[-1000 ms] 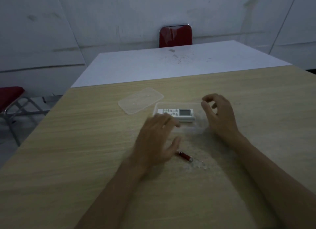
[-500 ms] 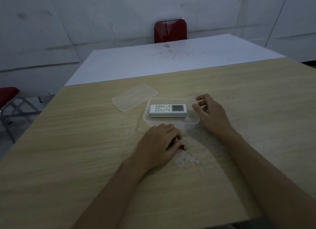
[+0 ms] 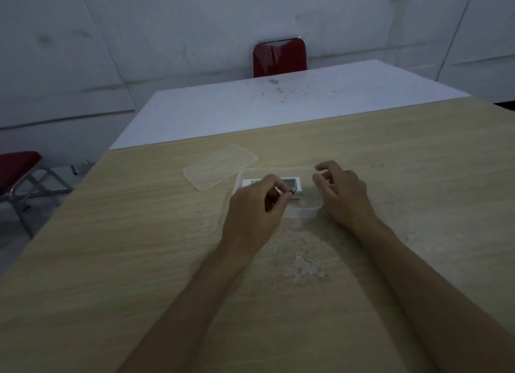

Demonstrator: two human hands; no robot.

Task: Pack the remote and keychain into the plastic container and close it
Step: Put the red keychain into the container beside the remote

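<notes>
A clear plastic container [image 3: 306, 211] sits on the wooden table [image 3: 139, 247]. Inside it lies a white remote [image 3: 289, 182], partly hidden by my left hand. My left hand [image 3: 257, 205] is shut on the red keychain [image 3: 289, 193], holding it over the container's near left part. My right hand [image 3: 344, 194] rests at the container's right rim with curled fingers touching the wall. The clear lid [image 3: 220, 166] lies flat on the table just left of and behind the container.
A white table [image 3: 278, 105] adjoins the far edge of the wooden one. A red chair [image 3: 280, 56] stands behind it and another red chair [image 3: 16, 172] at the left. A scuffed pale patch [image 3: 305, 266] marks the wood between my forearms.
My left hand closed on the keychain lying on the table, lifted it and carried it forward over the container. My right hand moved in to the container's right rim.
</notes>
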